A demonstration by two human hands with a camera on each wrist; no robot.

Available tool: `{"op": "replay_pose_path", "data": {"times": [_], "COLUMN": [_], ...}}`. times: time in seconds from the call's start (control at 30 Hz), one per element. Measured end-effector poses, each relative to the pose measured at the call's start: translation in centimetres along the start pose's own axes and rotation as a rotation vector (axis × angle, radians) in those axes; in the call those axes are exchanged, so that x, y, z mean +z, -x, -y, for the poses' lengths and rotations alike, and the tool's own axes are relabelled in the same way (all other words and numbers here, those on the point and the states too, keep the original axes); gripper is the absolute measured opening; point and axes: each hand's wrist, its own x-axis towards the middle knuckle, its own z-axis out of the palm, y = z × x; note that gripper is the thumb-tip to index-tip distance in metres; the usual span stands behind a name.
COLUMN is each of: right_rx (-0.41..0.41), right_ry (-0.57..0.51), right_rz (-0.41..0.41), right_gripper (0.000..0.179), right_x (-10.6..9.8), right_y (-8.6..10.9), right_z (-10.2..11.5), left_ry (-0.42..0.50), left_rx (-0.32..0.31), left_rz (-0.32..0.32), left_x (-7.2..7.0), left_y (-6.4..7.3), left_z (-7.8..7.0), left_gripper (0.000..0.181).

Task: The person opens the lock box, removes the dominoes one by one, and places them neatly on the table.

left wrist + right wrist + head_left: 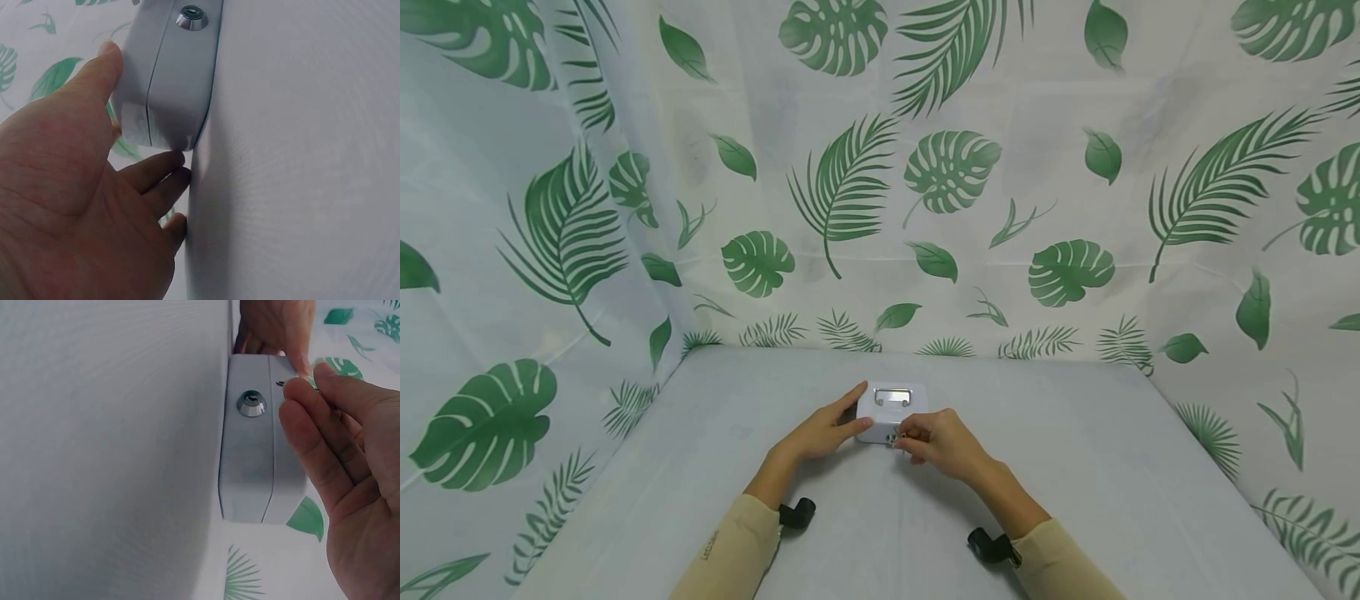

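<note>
A small white cash box (880,432) with a metal handle on its lid stands on the white-covered table. Its round silver lock (252,404) sits in the front wall, and no key is in it. My left hand (826,429) rests against the box's left end, thumb near the front edge, forefinger reaching toward the back corner; the other fingers (165,190) lie loosely beside the end wall. In front of the box, my right hand (943,443) pinches a small metal key (280,383) between thumb and fingertips. Most of the key is hidden by the fingers; its tip shows beside the lid, apart from the lock.
White cloth with green leaf prints (842,183) hangs behind the table and along both sides. The pale table cover (1037,400) spreads around the box. Black wrist mounts (988,546) sit at both beige sleeves (1063,562).
</note>
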Motion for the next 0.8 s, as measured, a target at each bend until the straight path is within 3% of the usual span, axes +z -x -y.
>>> {"op": "replay_pose_path", "data": {"times": [0.2,0.53,0.8], "right_rx": [-0.019,0.059,0.064], "right_ry": [0.013,0.04,0.038], "right_rz": [0.011,0.023,0.038], "right_gripper": [0.005,0.005,0.008], "right_x": [0.3,1.1,1.5], "right_y": [-0.2,-0.5,-0.6], "right_z": [0.1,-0.1,-0.1], "left_ry": [-0.003,0.007,0.007], "left_rx": [-0.014,-0.022,-0.044], "left_rz": [0.001,0.003,0.001], "left_x": [-0.1,-0.1,-0.2], "left_y": [0.1,0.2,0.3], "left_z": [0.1,-0.1,-0.2], "left_gripper": [0.079,0.08,0.08]}}
